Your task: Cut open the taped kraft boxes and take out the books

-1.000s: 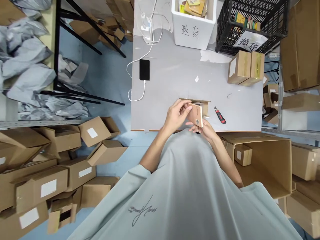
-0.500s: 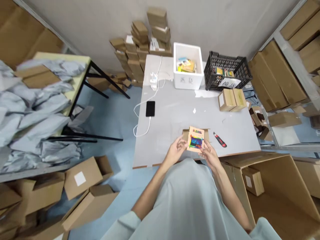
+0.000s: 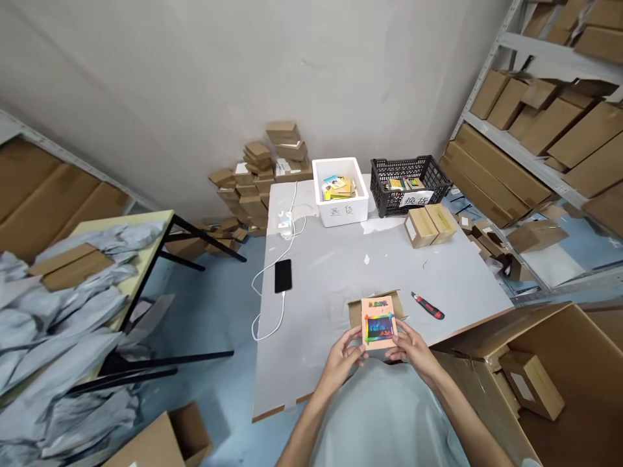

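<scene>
A flat peach-coloured pack (image 3: 378,306), its front printed with a dark picture in a rainbow frame, is held up near the table's front edge. My left hand (image 3: 344,357) grips its lower left side, thumb and fingers at the edge. On the other side my right hand (image 3: 411,348) pinches the lower right edge. Whether the pack is a booklet or a thin box I cannot tell. Behind it an opened cardboard box (image 3: 355,315) lies on the table, partly covered by the pack. To the right rests a red and black utility knife (image 3: 429,306).
At the table's back stand a white foam box (image 3: 343,212) and a black crate (image 3: 384,206), both holding small packs. Two small cartons (image 3: 429,225) sit before the crate. A phone (image 3: 283,276) with a white cable lies left. A large open carton (image 3: 467,383) stands right.
The view has tilted up, so the table sits lower and more wall and shelving show. Both hands still hold the pack, which looks nearly unchanged in pose.
</scene>
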### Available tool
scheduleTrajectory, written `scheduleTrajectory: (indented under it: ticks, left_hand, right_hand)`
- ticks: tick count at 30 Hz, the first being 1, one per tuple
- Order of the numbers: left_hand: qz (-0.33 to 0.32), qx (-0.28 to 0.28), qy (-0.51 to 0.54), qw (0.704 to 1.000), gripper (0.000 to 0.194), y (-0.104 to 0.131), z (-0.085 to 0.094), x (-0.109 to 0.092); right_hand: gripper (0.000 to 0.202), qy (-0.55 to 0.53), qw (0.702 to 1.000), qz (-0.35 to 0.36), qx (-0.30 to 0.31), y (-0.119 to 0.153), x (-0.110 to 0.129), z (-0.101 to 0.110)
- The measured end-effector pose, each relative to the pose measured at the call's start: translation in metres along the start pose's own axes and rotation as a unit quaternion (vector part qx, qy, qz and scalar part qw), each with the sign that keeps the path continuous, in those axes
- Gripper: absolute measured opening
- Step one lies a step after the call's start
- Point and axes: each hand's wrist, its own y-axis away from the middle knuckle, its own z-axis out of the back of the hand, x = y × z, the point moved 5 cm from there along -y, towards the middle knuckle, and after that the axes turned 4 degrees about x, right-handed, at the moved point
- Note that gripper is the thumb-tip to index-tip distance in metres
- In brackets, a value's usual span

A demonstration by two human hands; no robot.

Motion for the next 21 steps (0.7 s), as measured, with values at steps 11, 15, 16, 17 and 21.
scheduleTrajectory:
  ticks: [11, 15, 16, 17, 21]
  left_hand:
    - [-0.088, -0.045, 0.069, 0.993, 0.069, -0.078, -0.067, -0.101]
    - [-0.129, -0.051, 0.076, 0.987, 0.064, -0.113, -0.087, -0.142]
    - [-0.137, -0.049, 0.072, 0.987, 0.064, -0.124, -0.092, -0.155]
    - [-0.144, -0.045, 0.067, 0.986, 0.064, -0.136, -0.098, -0.17]
    - [-0.199, -0.022, 0.045, 0.979, 0.061, -0.181, -0.132, -0.24]
  right_hand:
    - [0.067, -0.025, 0.994, 0.09, 0.063, -0.062, 0.13, 0.029]
    - [0.064, -0.031, 0.989, 0.126, 0.066, -0.087, 0.18, 0.042]
    - [0.064, -0.031, 0.988, 0.139, 0.066, -0.094, 0.195, 0.045]
    - [0.063, -0.032, 0.985, 0.155, 0.065, -0.102, 0.212, 0.048]
    - [0.06, -0.044, 0.971, 0.232, 0.049, -0.125, 0.288, 0.057]
